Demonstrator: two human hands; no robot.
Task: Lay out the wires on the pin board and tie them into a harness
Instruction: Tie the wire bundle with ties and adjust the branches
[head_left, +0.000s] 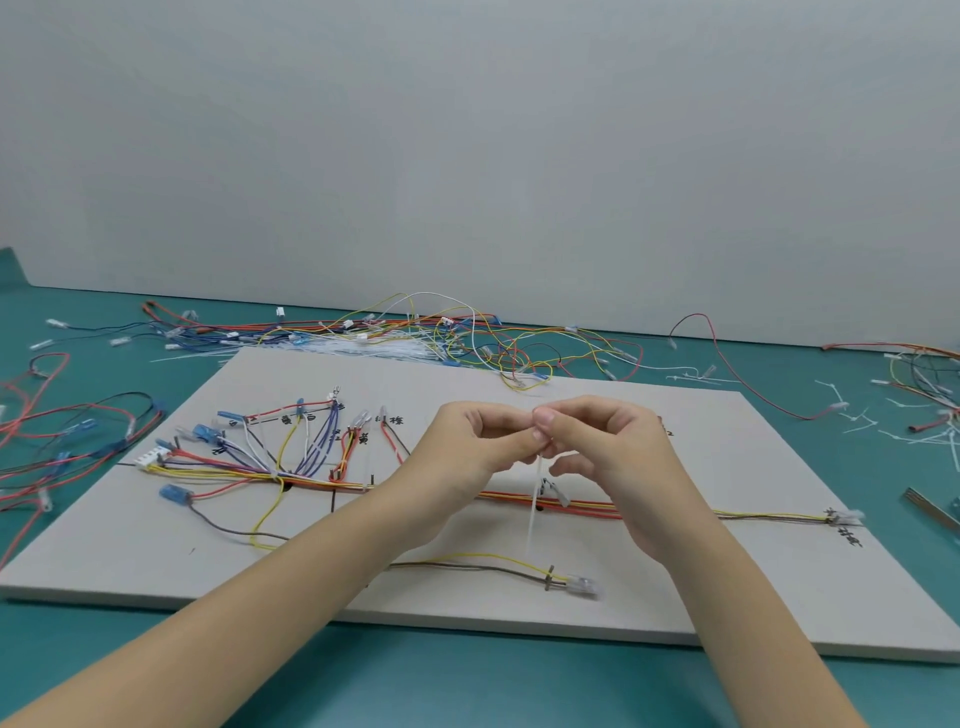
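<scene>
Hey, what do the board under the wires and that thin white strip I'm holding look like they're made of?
The pin board looks like matte grey fibreboard or dense foam: flat, dull, with a thick cut edge; which one is unclear. The white strip, pinched by the left hand and the right hand, looks like translucent nylon, likely a cable tie: thin, slightly glossy, hanging straight.

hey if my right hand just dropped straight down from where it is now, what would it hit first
Most likely the red, orange and yellow wire bundle running along the pin board, directly below the right hand. The white cable tie it pinches with the left hand hangs there too. Height above the board is unclear.
</scene>
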